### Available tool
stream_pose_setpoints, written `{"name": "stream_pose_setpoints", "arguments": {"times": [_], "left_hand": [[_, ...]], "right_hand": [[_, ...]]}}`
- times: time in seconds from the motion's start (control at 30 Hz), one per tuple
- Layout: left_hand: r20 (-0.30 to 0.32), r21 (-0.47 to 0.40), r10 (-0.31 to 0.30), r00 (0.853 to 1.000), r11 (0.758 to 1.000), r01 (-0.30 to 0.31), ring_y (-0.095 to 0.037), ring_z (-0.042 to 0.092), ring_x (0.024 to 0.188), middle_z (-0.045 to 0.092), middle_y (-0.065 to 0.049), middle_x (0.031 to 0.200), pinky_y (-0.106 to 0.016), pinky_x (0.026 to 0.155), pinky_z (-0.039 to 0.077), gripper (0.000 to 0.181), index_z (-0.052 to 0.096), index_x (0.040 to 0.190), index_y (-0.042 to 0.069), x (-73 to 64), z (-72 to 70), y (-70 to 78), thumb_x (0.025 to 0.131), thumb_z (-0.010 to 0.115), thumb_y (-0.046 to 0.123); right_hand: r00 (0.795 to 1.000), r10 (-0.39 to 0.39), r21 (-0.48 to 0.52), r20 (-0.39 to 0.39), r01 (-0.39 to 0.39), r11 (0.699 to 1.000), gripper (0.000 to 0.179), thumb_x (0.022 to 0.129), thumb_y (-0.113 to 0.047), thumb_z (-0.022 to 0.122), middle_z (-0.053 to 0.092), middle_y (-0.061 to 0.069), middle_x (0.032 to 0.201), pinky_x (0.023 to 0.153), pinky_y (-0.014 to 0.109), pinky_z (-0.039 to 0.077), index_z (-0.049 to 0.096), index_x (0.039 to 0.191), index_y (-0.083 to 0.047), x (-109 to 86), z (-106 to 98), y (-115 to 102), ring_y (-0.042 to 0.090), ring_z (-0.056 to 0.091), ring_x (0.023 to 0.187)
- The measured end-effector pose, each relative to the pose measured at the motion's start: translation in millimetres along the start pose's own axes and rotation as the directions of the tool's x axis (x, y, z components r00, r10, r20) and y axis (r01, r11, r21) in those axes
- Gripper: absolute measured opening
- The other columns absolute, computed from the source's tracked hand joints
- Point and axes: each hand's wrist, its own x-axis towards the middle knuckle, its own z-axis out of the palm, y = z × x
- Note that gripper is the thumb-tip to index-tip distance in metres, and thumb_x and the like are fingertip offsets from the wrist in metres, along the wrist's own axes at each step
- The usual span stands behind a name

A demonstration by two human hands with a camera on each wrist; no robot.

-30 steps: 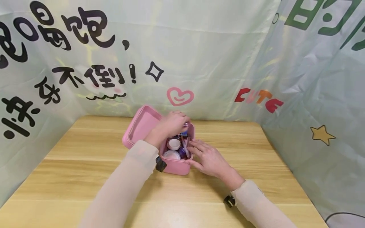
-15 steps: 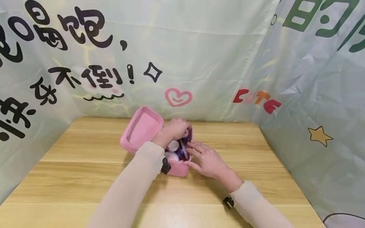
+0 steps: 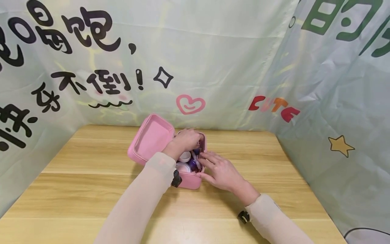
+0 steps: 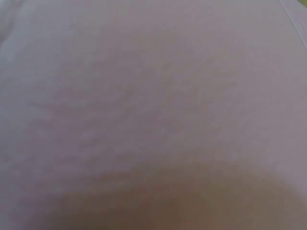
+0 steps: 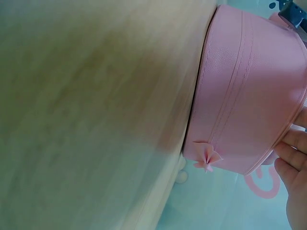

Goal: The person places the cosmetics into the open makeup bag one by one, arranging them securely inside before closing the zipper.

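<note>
A pink zip case [image 3: 190, 183] lies open in the head view, its lid [image 3: 153, 137] leaning back to the left. My left hand [image 3: 186, 139] reaches down into its far end, fingers bent, with a small shiny item [image 3: 198, 143] at the fingertips; its kind is hidden. Inside the case are a white-lidded jar [image 3: 184, 156], a round container with a pale top [image 3: 183, 167] and a dark purple item [image 3: 193, 165]. My right hand [image 3: 223, 171] rests at the case's right rim, fingers relaxed over the edge, thumb near the front corner.
The case stands on a wooden table [image 3: 91, 189]. Behind it hangs a printed cloth [image 3: 225, 67], which also closes off both sides. In the right wrist view a pink bow [image 5: 207, 155] decorates the case's wall. Pale, blurred cloth fills the left wrist view.
My left hand, holding the small shiny item, has moved down and deeper into the case's far end. The right hand stays at the rim.
</note>
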Motion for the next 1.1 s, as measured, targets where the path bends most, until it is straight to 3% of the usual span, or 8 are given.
{"name": "stream_pose_setpoints", "arguments": {"times": [0.17,0.37,0.53,0.83,1.1], "left_hand": [[-0.012,0.029,-0.022,1.000,0.999,0.022,-0.021,0.057,0.114,0.063,0.001,0.116,-0.045,0.095,0.048,0.015,0.070,0.107,0.026,-4.3,-4.6,1.5,0.092,0.067,0.024],[-0.018,0.088,-0.041,0.999,0.995,0.042,-0.023,0.057,0.114,0.063,0.000,0.121,-0.045,0.094,0.046,0.022,0.069,0.115,0.024,-13.1,-13.4,1.7,0.093,0.067,0.029],[-0.039,0.108,-0.047,0.998,0.993,0.051,-0.026,0.054,0.119,0.061,-0.003,0.129,-0.048,0.100,0.043,0.028,0.067,0.122,0.023,-25.2,-24.4,0.4,0.094,0.065,0.029],[-0.081,0.111,-0.034,0.996,0.993,0.043,-0.027,0.052,0.122,0.061,-0.004,0.128,-0.050,0.101,0.041,0.037,0.065,0.127,0.020,-49.3,-40.9,-2.0,0.093,0.066,0.034],[-0.099,0.067,-0.054,0.994,0.996,0.061,-0.029,0.049,0.126,0.058,-0.007,0.133,-0.051,0.107,0.037,0.042,0.061,0.131,0.016,-77.2,-57.0,-6.7,0.094,0.064,0.036]], "right_hand": [[1.000,0.010,0.006,0.015,-0.010,1.000,0.070,0.100,-0.060,0.034,0.061,0.017,0.130,0.105,0.045,0.044,0.069,0.119,-0.004,-0.2,0.6,-1.3,0.034,0.057,0.121],[1.000,0.018,-0.002,0.022,-0.018,1.000,0.072,0.099,-0.062,0.032,0.061,0.017,0.129,0.104,0.045,0.045,0.069,0.118,-0.004,-1.2,0.3,-1.5,0.033,0.056,0.122],[0.999,0.017,0.023,0.028,-0.018,1.000,0.070,0.099,-0.061,0.033,0.060,0.018,0.130,0.106,0.047,0.042,0.068,0.120,-0.003,0.2,-0.1,-1.5,0.034,0.055,0.123],[0.997,0.037,0.055,0.069,-0.041,0.998,0.073,0.098,-0.063,0.031,0.057,0.018,0.134,0.107,0.047,0.041,0.068,0.119,-0.004,2.2,-3.0,1.6,0.035,0.052,0.126],[0.994,0.067,0.083,0.083,-0.074,0.994,0.072,0.096,-0.065,0.035,0.056,0.016,0.136,0.107,0.048,0.042,0.069,0.117,-0.006,-0.2,-1.5,2.1,0.035,0.051,0.127]]}}
